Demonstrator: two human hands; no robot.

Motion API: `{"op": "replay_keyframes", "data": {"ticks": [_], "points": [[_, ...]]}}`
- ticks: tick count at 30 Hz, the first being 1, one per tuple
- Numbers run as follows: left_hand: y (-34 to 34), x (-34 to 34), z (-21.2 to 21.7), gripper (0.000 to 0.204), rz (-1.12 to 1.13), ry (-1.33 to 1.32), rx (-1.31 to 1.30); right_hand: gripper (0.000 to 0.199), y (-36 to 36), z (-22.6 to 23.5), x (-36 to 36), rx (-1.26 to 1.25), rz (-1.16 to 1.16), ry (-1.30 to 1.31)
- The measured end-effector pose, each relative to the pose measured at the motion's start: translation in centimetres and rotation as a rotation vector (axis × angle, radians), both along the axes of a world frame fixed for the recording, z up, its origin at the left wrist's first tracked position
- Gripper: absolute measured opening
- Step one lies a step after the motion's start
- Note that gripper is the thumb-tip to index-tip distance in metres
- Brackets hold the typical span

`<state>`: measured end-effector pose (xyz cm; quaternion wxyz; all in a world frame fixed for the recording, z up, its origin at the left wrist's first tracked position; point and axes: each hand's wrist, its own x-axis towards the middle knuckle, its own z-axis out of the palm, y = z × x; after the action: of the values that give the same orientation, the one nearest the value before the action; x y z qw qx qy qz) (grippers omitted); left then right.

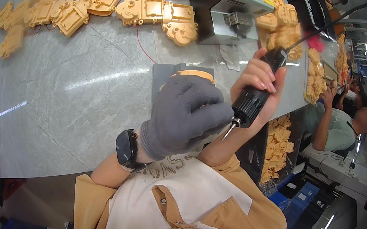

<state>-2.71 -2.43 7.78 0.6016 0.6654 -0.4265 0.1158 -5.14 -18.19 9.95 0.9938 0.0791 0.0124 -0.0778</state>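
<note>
One gloved hand (186,110) over curved plastic (196,72), grip unclear, bare hand (257,77) clasping ribbed screwdriver (250,103)

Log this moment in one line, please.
Left hand: gray-gloved, partly covering curved yellow plastic part | Right hand: bare, gripping black cylindrical electric screwdriver

White shirt (204,183): large dark letters (179,163) across it, partly covered
Machine (220,17): a line of small dark print (242,0)
Yellow label (268,1): too small to read
Co-worker's shirt (334,131): faint lettering (339,116), unreadable
</note>
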Motion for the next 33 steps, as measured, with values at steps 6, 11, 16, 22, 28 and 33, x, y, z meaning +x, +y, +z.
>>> {"op": "replay_keyframes", "data": {"ticks": [6, 11, 16, 22, 28, 33], "points": [[0.2, -0.3, 0.1, 0.029, -0.063, 0.079, 0.028, 0.036, -0.2, 0.0, -0.1, -0.011, -0.009, 0.013], [1.7, 0.6, 0.2, 0.022, -0.039, 0.239, 0.094, 0.033, -2.8, 0.5, -1.5, -0.132, -0.221, -0.024], [-3.9, 10.9, 5.7, 0.012, 0.196, -0.258, 0.038, 0.027, -6.4, 1.2, -3.7, -0.73, -0.842, 0.113], [-9.2, 17.9, 7.8, 0.013, 0.448, -0.263, 0.895, 0.04, -6.0, 2.4, -1.3, -1.097, -1.029, 0.193], [-3.6, 8.1, 6.3, 0.058, 0.258, -0.297, 0.32, 0.05, -7.3, 2.6, 4.4, -1.193, -1.115, 0.129], [0.6, 2.1, -2.5, 0.088, 0.127, 0.054, 0.765, 0.052, -5.6, 1.9, 9.1, -1.481, -1.13, 0.119]]}}
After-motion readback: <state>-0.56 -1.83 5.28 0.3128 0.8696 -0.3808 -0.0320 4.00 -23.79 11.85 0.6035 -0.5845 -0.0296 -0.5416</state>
